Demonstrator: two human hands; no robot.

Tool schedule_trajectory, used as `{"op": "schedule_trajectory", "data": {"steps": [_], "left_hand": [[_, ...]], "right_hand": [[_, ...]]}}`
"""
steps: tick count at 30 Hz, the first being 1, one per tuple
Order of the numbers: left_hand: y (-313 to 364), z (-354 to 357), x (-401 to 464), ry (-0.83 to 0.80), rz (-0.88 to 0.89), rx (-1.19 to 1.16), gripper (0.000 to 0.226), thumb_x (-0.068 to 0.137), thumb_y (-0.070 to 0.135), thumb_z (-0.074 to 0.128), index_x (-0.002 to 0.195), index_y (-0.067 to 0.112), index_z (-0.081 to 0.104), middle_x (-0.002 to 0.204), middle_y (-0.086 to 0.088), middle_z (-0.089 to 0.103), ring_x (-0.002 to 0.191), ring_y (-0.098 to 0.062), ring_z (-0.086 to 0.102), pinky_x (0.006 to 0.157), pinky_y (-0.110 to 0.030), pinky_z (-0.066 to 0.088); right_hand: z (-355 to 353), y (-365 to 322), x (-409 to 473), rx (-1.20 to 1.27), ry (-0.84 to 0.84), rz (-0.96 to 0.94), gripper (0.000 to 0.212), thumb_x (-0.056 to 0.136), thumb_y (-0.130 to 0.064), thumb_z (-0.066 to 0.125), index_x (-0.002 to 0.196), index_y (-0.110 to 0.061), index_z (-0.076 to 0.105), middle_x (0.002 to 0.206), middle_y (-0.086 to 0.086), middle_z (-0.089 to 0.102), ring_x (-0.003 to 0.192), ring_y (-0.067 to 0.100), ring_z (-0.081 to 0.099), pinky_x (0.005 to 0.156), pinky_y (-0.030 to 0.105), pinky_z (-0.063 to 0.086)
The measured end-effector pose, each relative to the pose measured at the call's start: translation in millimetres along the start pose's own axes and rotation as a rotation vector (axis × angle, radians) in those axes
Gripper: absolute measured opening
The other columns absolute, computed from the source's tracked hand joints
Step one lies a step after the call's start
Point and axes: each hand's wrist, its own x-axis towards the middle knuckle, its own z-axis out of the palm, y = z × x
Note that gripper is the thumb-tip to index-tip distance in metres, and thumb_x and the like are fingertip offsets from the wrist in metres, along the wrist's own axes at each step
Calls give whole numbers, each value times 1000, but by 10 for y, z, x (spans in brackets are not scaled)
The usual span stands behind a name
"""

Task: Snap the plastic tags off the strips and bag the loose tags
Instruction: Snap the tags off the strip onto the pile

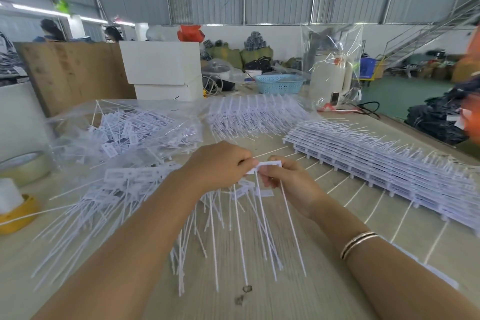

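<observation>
Both hands meet over the middle of the wooden table (259, 280). My left hand (220, 163) grips a bunch of white plastic tags (239, 215) whose long tails hang toward me. My right hand (285, 176) pinches the head of one white tag (270, 164) at the end of that bunch, its tail trailing down. Loose tags (117, 189) lie heaped to the left. A clear plastic bag (124, 127) holding loose tags lies at the back left. Stacked uncut tag strips (384, 171) run along the right side.
More tag strips (257, 112) fan out at the back centre. A tape roll (23, 166) and a yellow tape holder (18, 215) sit at the left edge. White boxes (163, 70), a blue basket (280, 83) and an upright clear bag (335, 60) stand behind.
</observation>
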Motion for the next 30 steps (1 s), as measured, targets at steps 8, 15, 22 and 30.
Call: {"op": "schedule_trajectory", "data": {"steps": [8,15,22,30], "left_hand": [[-52,235,-50,-28,-62,-490,35,101,28,39,68,25,50,60,10,49,61,-10,50,69,-31,45],[-147,282,-151,-23,-21,-942,52,101,25,36,59,40,61,53,13,45,53,-3,41,57,-11,35],[-165,334,-161,-34,-42,-1115,36,90,46,39,66,36,63,55,11,47,55,-6,42,57,-16,34],[-50,383,-159,-17,7,-1291,37,91,40,40,64,26,61,53,8,49,54,-8,45,58,-12,40]], "right_hand": [[23,55,20,-70,-27,-54,23,91,-11,59,68,-12,58,58,-4,55,54,7,48,56,14,38],[132,52,20,-108,-30,-241,20,93,-5,53,74,-11,56,64,0,49,56,8,44,60,19,39],[208,39,22,-133,43,-378,24,94,-6,51,72,-15,55,58,-4,48,53,9,44,57,23,39],[255,121,21,257,-4,-290,18,91,-16,53,80,-1,55,71,27,62,61,32,55,59,35,42]]}}
